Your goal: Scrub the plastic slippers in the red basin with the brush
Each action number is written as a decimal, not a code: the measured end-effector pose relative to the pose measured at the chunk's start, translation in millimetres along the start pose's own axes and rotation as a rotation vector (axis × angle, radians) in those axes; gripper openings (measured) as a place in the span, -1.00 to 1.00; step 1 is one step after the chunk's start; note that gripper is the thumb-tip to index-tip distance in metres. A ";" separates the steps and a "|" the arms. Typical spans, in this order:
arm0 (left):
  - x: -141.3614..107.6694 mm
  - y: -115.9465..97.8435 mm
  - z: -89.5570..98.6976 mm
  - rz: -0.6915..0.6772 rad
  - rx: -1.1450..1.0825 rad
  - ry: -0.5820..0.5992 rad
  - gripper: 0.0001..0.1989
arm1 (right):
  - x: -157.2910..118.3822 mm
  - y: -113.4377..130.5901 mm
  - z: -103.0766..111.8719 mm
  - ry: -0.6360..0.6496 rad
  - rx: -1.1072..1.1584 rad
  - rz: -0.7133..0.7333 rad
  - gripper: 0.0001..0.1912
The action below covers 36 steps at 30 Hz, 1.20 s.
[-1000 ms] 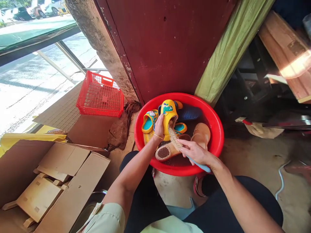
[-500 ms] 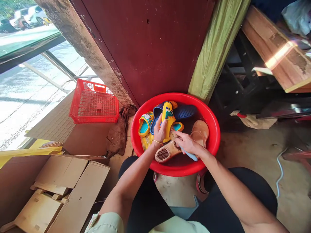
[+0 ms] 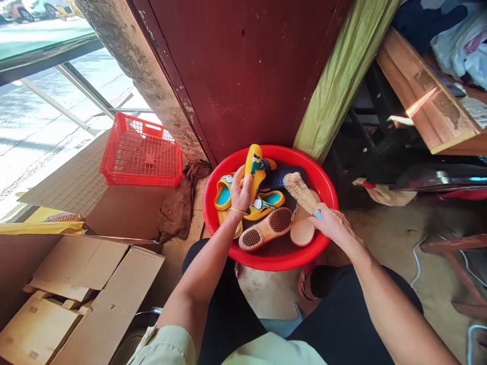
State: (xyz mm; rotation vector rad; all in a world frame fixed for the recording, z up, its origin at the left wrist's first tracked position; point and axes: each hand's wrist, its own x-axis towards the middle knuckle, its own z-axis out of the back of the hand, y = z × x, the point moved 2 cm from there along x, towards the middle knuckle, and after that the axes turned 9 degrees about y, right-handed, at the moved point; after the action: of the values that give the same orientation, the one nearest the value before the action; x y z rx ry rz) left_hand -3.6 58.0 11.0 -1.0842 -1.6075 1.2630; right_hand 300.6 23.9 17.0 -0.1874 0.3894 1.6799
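Note:
My left hand [image 3: 241,190] is closed around a yellow slipper [image 3: 255,165] with a green and blue figure on it, held tilted above a red basin [image 3: 335,190]. In my right hand [image 3: 335,223] is a scrub brush [image 3: 300,192], gripped by its blue handle, pale bristles facing up over the basin's right side. Several other shoes lie in the dark water: a yellow clog [image 3: 268,203] with a turquoise inside, another yellow clog [image 3: 223,195] at left, a beige shoe [image 3: 266,228] with its brown patterned sole up, a beige sandal [image 3: 302,228] and a navy slipper [image 3: 283,175].
A red plastic crate [image 3: 142,154] stands on cardboard to the left, beside a brown cloth [image 3: 177,208]. An open cardboard box [image 3: 125,299] is nearer at left. Behind the basin rises a maroon door [image 3: 243,81] with a green curtain [image 3: 342,76]; a wooden drawer [image 3: 426,91] juts out at right.
The brush has come away from the yellow slipper, moving right and turning bristles up. My left hand has lifted and tilted the slipper, uncovering the clog beneath. The view has shifted slightly.

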 end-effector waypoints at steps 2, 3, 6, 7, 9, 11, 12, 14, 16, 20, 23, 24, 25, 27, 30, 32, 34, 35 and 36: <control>8.5 10.3 4.9 0.076 -0.052 -0.057 -0.55 | 7.0 -0.6 -3.0 0.030 -0.043 0.008 -0.59; 12.1 14.4 8.8 0.101 -0.043 -0.073 -0.59 | 11.1 0.7 -4.2 0.043 -0.059 0.021 -0.61; 19.0 21.5 24.4 0.161 0.059 -0.106 -0.67 | 24.0 6.8 -9.0 0.092 -0.106 0.027 -0.62; 20.1 22.0 30.1 0.166 0.123 -0.129 -0.69 | 27.7 9.1 -11.4 0.118 -0.117 0.017 -0.62; 20.6 21.1 40.6 0.157 0.264 -0.211 -0.70 | 33.7 14.5 -16.8 0.169 -0.128 -0.004 -0.62; 19.1 18.5 46.4 0.118 0.383 -0.278 -0.63 | 38.2 22.0 -22.0 0.193 -0.140 -0.002 -0.63; 17.5 16.5 46.8 0.083 0.436 -0.290 -0.58 | 40.4 26.3 -23.9 0.191 -0.146 0.002 -0.62; 11.9 11.1 42.1 -0.027 0.550 -0.261 -0.52 | 45.1 34.7 -25.1 0.173 -0.140 0.001 -0.62; 2.8 4.6 30.8 -0.168 0.649 -0.172 -0.52 | 50.3 40.1 -21.6 0.147 -0.095 -0.025 -0.62; -20.0 2.1 -0.6 -0.269 0.600 0.124 -0.63 | 55.3 34.1 -1.0 0.021 0.046 -0.100 -0.62; -34.0 18.0 -24.8 -0.084 0.333 0.370 -0.66 | 49.4 24.3 14.9 -0.132 0.147 -0.090 -0.61; -37.9 26.0 -32.5 0.020 0.227 0.441 -0.65 | 46.2 23.1 18.1 -0.183 0.182 -0.071 -0.60; -41.4 34.3 -39.4 0.136 0.128 0.495 -0.63 | 42.7 23.4 19.9 -0.229 0.216 -0.047 -0.58; -47.6 49.0 -50.1 0.370 -0.026 0.538 -0.57 | 36.1 29.0 19.6 -0.297 0.286 0.006 -0.55; -56.2 58.7 -58.0 0.631 -0.217 0.541 -0.50 | 28.3 45.1 13.3 -0.331 0.384 0.060 -0.51; -61.1 55.7 -59.9 0.713 -0.355 0.592 -0.48 | 24.2 56.3 8.8 -0.334 0.440 0.080 -0.50; -63.3 48.6 -59.1 0.715 -0.455 0.642 -0.53 | 21.1 65.3 5.9 -0.354 0.496 0.130 -0.49; -62.8 45.0 -57.6 0.689 -0.475 0.640 -0.55 | 20.2 68.5 5.3 -0.379 0.524 0.163 -0.49; -61.2 42.0 -55.7 0.649 -0.480 0.624 -0.55 | 19.9 70.8 5.3 -0.413 0.555 0.197 -0.49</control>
State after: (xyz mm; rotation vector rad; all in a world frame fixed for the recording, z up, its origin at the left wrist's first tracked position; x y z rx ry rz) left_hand 73.7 21.9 -25.4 -2.1738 -1.1133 0.7660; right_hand 228.5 36.9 25.5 0.6149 0.5543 1.6843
